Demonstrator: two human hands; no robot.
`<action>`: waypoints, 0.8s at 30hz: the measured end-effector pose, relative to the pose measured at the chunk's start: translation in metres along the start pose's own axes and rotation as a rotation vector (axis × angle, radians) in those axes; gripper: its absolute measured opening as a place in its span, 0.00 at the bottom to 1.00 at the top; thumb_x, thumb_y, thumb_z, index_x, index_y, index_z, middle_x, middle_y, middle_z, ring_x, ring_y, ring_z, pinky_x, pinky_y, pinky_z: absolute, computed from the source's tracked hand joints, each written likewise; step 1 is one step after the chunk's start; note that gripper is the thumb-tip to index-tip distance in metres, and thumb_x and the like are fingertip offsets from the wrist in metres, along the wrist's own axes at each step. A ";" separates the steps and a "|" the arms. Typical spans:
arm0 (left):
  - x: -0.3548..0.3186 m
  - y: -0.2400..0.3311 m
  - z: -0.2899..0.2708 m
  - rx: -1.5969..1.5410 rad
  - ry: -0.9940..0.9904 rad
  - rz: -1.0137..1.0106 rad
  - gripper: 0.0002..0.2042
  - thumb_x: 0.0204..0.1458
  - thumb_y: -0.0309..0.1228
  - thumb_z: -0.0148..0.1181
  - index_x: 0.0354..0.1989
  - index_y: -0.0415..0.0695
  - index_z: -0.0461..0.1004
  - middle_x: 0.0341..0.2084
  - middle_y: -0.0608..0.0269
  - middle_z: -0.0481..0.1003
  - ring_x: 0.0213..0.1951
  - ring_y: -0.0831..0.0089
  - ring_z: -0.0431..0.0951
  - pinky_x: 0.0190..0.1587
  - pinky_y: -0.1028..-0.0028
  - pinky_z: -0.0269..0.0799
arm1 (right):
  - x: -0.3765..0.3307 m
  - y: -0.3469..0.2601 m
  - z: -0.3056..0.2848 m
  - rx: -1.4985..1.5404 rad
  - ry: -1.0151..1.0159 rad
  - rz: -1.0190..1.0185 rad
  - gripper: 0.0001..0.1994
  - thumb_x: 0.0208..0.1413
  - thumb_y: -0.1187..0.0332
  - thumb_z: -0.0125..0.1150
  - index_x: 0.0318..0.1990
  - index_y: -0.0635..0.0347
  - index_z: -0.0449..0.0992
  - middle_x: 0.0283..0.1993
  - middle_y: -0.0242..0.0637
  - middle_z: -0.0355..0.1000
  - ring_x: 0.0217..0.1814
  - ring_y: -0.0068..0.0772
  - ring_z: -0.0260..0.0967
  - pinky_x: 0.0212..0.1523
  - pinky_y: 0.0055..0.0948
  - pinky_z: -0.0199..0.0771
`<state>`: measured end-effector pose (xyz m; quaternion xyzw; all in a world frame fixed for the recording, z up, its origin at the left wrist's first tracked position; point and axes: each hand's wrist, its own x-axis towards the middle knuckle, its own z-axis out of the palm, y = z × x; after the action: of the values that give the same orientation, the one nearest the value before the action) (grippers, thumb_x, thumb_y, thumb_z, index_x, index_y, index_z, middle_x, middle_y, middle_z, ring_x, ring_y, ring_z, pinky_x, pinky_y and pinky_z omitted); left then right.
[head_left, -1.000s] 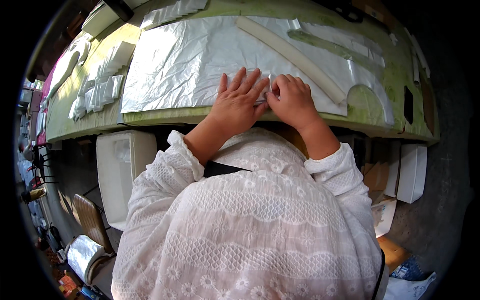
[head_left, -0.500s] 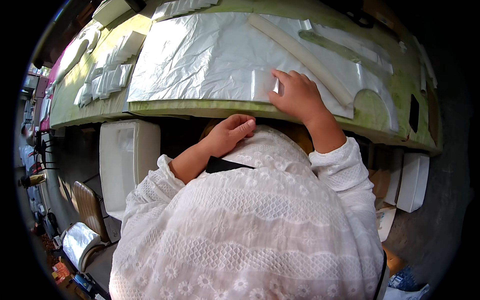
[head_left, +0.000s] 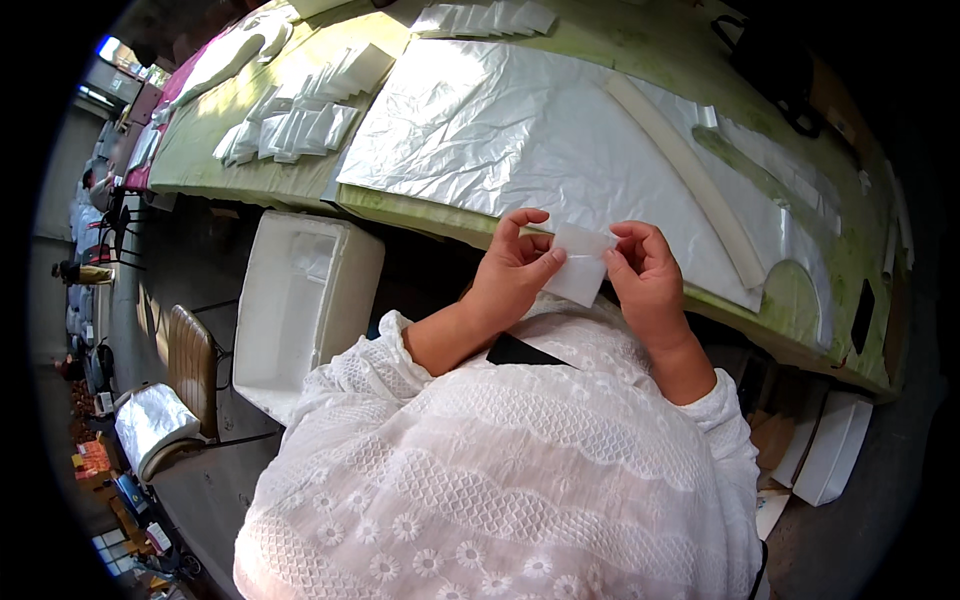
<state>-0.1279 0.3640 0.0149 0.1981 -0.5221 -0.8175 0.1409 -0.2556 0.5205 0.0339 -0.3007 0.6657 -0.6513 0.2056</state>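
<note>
The largest thing is the long table (head_left: 640,40), which is covered by a green cloth. On it lies a wide silvery-white sheet (head_left: 500,130), with many wrinkles. A white foam box (head_left: 355,280) stands lower than the table top, at the person's left. A long cream strip (head_left: 690,175) lies slanting over the right part of the sheet. Left of the sheet, small pale packets (head_left: 300,125) lie overlapping in rows. The 2 hands come next: the left hand (head_left: 515,270) grips the left edge of 1 small whitish pouch (head_left: 580,265), and the right hand (head_left: 645,275) pinches its upper right corner. The pouch is between them, near the table's front edge.
</note>
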 end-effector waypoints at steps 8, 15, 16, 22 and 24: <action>0.069 0.104 -0.153 0.454 0.447 0.577 0.09 0.65 0.20 0.53 0.42 0.42 0.82 0.38 0.71 0.79 0.39 0.84 0.74 0.44 0.81 0.70 | 0.002 0.014 -0.002 -0.119 -0.008 -0.040 0.10 0.63 0.78 0.60 0.50 0.62 0.76 0.38 0.28 0.73 0.37 0.17 0.69 0.41 0.20 0.73; 0.112 0.164 -0.287 1.640 0.785 0.443 0.11 0.61 0.38 0.57 0.46 0.56 0.83 0.53 0.65 0.77 0.57 0.60 0.75 0.61 0.62 0.68 | 0.003 0.009 0.001 -0.202 -0.052 -0.059 0.07 0.62 0.79 0.61 0.46 0.64 0.77 0.40 0.32 0.76 0.38 0.19 0.71 0.43 0.21 0.74; 0.112 0.161 -0.288 1.757 0.802 0.395 0.11 0.60 0.40 0.57 0.47 0.58 0.83 0.55 0.67 0.76 0.59 0.60 0.73 0.63 0.60 0.66 | 0.003 0.010 0.000 -0.170 -0.066 -0.058 0.07 0.62 0.79 0.61 0.46 0.64 0.77 0.41 0.33 0.76 0.38 0.19 0.71 0.42 0.21 0.74; 0.114 0.147 -0.317 2.039 0.579 0.647 0.12 0.63 0.42 0.58 0.53 0.66 0.80 0.66 0.81 0.71 0.72 0.69 0.61 0.74 0.50 0.43 | 0.017 -0.019 -0.044 -0.728 0.175 -0.547 0.12 0.53 0.81 0.64 0.45 0.60 0.78 0.43 0.37 0.75 0.49 0.41 0.71 0.52 0.36 0.72; 0.106 0.148 -0.316 2.048 0.460 0.449 0.14 0.67 0.44 0.54 0.58 0.67 0.78 0.66 0.81 0.71 0.73 0.68 0.60 0.75 0.47 0.39 | 0.026 -0.026 -0.075 -1.001 0.331 -0.522 0.15 0.50 0.78 0.65 0.46 0.57 0.79 0.47 0.39 0.74 0.55 0.50 0.68 0.58 0.44 0.68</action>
<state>-0.0691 0.0038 0.0118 0.2709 -0.9444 0.1106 0.1498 -0.3211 0.5603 0.0673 -0.4094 0.8195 -0.3249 -0.2350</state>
